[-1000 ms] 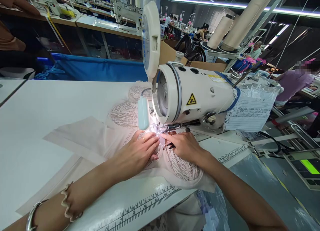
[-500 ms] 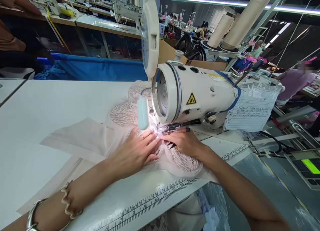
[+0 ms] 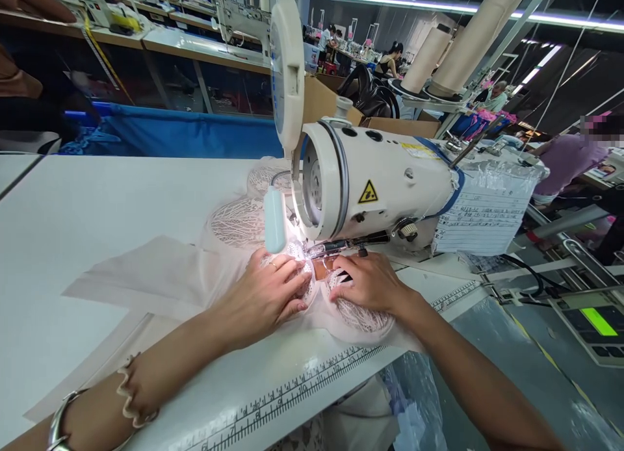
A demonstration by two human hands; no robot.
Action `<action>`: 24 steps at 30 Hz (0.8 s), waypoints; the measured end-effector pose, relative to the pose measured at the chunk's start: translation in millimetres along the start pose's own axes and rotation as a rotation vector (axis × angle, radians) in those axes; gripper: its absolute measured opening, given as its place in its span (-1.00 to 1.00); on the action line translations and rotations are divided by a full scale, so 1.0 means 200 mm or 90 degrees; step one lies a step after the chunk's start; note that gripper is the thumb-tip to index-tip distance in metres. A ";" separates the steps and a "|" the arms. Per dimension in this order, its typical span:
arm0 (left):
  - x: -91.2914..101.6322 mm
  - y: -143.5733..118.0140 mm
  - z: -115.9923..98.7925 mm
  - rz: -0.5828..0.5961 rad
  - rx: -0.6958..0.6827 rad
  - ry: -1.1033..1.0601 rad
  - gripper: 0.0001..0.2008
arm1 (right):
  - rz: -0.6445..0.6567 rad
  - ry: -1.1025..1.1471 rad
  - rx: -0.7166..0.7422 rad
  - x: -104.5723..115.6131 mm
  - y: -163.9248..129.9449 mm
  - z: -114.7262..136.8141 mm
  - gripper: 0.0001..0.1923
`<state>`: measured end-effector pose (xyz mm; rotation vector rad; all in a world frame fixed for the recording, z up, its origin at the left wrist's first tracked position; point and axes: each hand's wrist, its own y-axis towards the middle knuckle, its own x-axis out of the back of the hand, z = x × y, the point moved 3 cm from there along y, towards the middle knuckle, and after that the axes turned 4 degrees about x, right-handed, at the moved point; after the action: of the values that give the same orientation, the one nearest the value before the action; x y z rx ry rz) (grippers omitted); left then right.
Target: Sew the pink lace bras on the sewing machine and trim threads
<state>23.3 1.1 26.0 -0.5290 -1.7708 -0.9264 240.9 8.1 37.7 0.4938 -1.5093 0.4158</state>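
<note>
A white industrial sewing machine (image 3: 375,184) stands on the white table (image 3: 73,210). Pale pink lace fabric (image 3: 234,223) lies under its needle and spreads to the left over a plain pink piece (image 3: 146,275). My left hand (image 3: 263,295) lies flat on the lace just left of the needle, fingers together, pressing it down. On the right of the needle my right hand (image 3: 368,283) presses the lace too, fingertips close to the presser foot. A small lamp (image 3: 274,220) lights the needle area.
A ruler strip (image 3: 292,389) runs along the table's front edge. Paper sheets (image 3: 482,220) hang on the machine's right end. Thread cones (image 3: 439,54) rise behind it. A blue bin (image 3: 195,132) sits past the table, and other workers sit at far tables.
Both hands have slid a little toward me with the lace, and a gap has opened between them at the needle. The view has shifted slightly right.
</note>
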 end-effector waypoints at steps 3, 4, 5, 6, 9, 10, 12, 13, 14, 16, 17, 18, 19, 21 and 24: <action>0.00 0.00 -0.02 -0.019 0.010 0.011 -0.68 | 0.037 -0.015 -0.006 -0.01 -0.04 0.01 -0.69; -0.01 0.00 -0.02 -0.021 0.012 0.012 -0.68 | 0.048 -0.023 0.007 -0.01 -0.05 0.02 -0.66; -0.01 0.00 -0.03 -0.023 0.011 0.015 -0.67 | 0.056 -0.028 0.021 0.00 -0.05 0.02 -0.55; -0.01 0.00 -0.03 -0.024 0.009 0.021 -0.66 | 0.063 -0.026 0.035 0.00 -0.05 0.03 -0.43; -0.01 0.00 -0.04 -0.029 -0.003 0.045 -0.64 | 0.089 0.005 0.058 0.02 -0.03 0.05 -0.27; -0.01 0.00 -0.04 -0.029 -0.006 0.045 -0.64 | 0.095 0.009 0.059 0.02 -0.02 0.05 -0.28; 0.00 0.00 -0.03 -0.026 -0.008 0.036 -0.63 | 0.099 0.008 0.064 0.02 0.00 0.06 -0.31; 0.00 0.00 -0.03 -0.024 -0.006 0.032 -0.62 | 0.098 0.008 0.065 0.02 0.01 0.06 -0.32; 0.00 0.00 -0.03 -0.020 -0.004 0.030 -0.61 | 0.096 0.009 0.065 0.02 0.02 0.06 -0.33; 0.00 0.00 -0.02 -0.017 0.004 0.032 -0.59 | 0.095 0.015 0.058 0.02 0.04 0.06 -0.35; 0.01 0.00 -0.01 -0.017 0.006 0.034 -0.58 | 0.095 0.017 0.052 0.02 0.05 0.05 -0.36; 0.01 0.00 -0.01 -0.015 0.007 0.037 -0.59 | 0.095 0.020 0.046 0.01 0.06 0.05 -0.36; 0.01 0.00 -0.01 -0.013 0.007 0.041 -0.60 | 0.093 0.021 0.041 0.01 0.07 0.05 -0.36; 0.01 0.00 0.00 -0.010 0.008 0.051 -0.64 | 0.087 0.022 0.038 0.00 0.07 0.05 -0.34; -0.01 0.01 0.00 -0.015 0.014 0.065 -0.67 | 0.052 -0.001 0.049 -0.02 0.05 0.04 -0.38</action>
<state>25.2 1.3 25.4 -0.4402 -1.6962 -0.9338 229.0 13.1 35.2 0.4950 -1.5223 0.5389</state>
